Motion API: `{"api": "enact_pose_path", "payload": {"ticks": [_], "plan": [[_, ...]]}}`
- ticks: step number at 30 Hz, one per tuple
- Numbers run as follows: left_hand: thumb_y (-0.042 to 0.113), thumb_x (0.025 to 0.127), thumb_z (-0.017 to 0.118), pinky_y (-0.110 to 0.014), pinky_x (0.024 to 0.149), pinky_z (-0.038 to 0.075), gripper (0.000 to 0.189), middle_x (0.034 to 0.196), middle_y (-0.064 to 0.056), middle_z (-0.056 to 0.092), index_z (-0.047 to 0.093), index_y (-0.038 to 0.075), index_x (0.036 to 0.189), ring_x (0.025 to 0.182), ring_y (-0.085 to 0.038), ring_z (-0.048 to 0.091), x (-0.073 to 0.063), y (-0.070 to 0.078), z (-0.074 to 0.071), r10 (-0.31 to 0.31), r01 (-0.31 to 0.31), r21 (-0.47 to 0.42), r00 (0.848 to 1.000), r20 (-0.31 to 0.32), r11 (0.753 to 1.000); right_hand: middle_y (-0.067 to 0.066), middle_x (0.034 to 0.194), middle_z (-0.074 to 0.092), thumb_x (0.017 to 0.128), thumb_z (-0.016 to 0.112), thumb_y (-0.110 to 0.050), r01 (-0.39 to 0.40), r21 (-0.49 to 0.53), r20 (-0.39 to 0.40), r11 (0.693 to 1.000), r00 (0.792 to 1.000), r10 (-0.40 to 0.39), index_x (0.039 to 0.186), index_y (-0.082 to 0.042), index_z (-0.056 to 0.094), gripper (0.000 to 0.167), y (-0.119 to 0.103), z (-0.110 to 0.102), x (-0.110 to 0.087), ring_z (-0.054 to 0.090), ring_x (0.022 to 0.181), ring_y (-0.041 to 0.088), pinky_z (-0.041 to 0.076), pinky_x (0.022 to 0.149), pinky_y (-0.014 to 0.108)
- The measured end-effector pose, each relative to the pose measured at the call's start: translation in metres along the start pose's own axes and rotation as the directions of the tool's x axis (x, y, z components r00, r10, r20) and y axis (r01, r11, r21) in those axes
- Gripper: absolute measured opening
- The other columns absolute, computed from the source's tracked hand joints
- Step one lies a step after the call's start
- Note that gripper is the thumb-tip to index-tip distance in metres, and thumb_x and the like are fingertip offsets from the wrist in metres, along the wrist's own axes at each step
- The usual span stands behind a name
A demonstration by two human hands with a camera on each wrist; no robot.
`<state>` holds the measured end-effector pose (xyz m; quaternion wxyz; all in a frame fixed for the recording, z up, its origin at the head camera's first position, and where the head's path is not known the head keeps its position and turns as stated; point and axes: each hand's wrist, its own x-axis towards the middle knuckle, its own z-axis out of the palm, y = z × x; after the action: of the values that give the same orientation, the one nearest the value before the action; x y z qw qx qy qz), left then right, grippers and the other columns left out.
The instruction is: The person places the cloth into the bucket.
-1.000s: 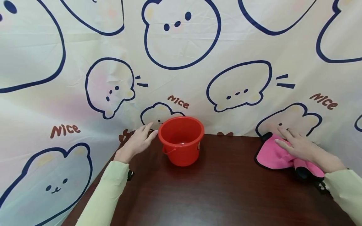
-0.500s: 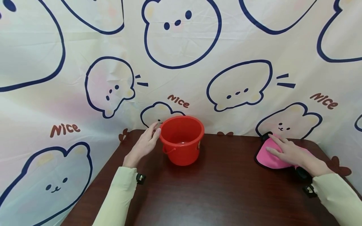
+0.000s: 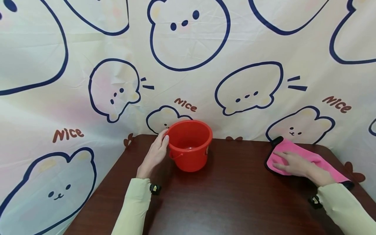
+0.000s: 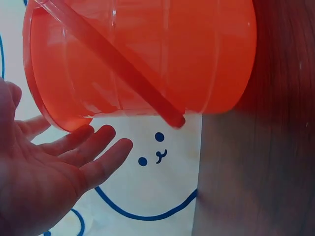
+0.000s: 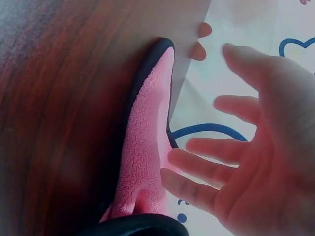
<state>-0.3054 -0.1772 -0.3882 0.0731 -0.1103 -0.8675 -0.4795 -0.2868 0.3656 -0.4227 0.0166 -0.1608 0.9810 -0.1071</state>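
A red plastic bucket point(image 3: 191, 160) stands upright near the back of the table, its thin handle hanging down in front. At its left side is my left hand point(image 3: 154, 156), the fingertips by the rim. In the left wrist view, the fingers of this hand point(image 4: 54, 172) are loosely extended beside the bucket point(image 4: 206, 59); whether they touch it I cannot tell. Over at the right lies a pink cloth point(image 3: 312, 156) with black edging. Above it my right hand point(image 3: 295, 167) is spread, and the right wrist view has its fingers point(image 5: 194, 183) extended beside the cloth point(image 5: 145, 130), holding nothing.
The dark brown table point(image 3: 232, 199) backs onto a pale curtain point(image 3: 202, 88) printed with cartoon bears. That curtain also rises along the left and right sides. A black wrist strap piece point(image 3: 155, 189) shows at my left cuff.
My left hand has moved right, up to the bucket's rim. My right hand has moved left and down across the cloth, whose right part now lies spread out further. The bucket has stayed put.
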Motion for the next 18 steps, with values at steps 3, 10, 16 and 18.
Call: {"api": "enact_pose_path", "payload": {"ticks": [3,10,16,18], "plan": [[0.042,0.105,0.035,-0.055,0.110,0.041,0.048,0.152,-0.001,0.042,0.029,0.031,0.152,0.135,-0.027,0.045,-0.001,-0.001,0.003,-0.034,0.032,-0.057,0.999,-0.020,0.998,0.027,0.121,0.062,0.088,0.068,-0.045,0.016,0.013,0.023,1.000,1.000,-0.016,0.138,0.000,0.052,0.069,0.002,0.002,-0.001,0.058,0.108,0.041,0.050,0.090,0.060],[0.033,0.107,0.034,-0.053,0.103,0.048,0.044,0.148,-0.003,0.044,0.031,0.030,0.150,0.126,-0.028,0.049,-0.001,-0.004,0.012,-0.102,0.092,-0.162,0.993,-0.059,0.983,0.012,0.109,0.070,0.085,0.071,-0.045,0.013,0.076,0.132,0.997,0.991,-0.023,0.131,-0.001,0.058,0.064,0.007,0.006,-0.007,0.062,0.092,0.023,0.055,0.082,0.050],[0.032,0.107,0.034,-0.056,0.105,0.045,0.043,0.149,-0.004,0.044,0.033,0.027,0.150,0.127,-0.028,0.049,-0.001,-0.006,0.018,-0.114,0.084,-0.262,0.988,-0.101,0.961,0.013,0.114,0.066,0.078,0.079,-0.042,0.032,0.050,0.168,0.998,0.985,-0.040,0.128,-0.004,0.061,0.065,0.005,0.010,-0.011,0.060,0.101,0.028,0.052,0.088,0.056],[0.031,0.107,0.035,-0.056,0.106,0.045,0.042,0.148,-0.005,0.044,0.034,0.026,0.149,0.128,-0.029,0.049,0.000,-0.007,0.020,-0.115,0.078,-0.284,0.986,-0.117,0.956,0.010,0.109,0.064,0.078,0.080,-0.036,0.032,0.026,0.175,0.999,0.984,-0.036,0.126,-0.006,0.062,0.059,0.005,0.011,-0.011,0.058,0.096,0.026,0.052,0.086,0.052]]}}
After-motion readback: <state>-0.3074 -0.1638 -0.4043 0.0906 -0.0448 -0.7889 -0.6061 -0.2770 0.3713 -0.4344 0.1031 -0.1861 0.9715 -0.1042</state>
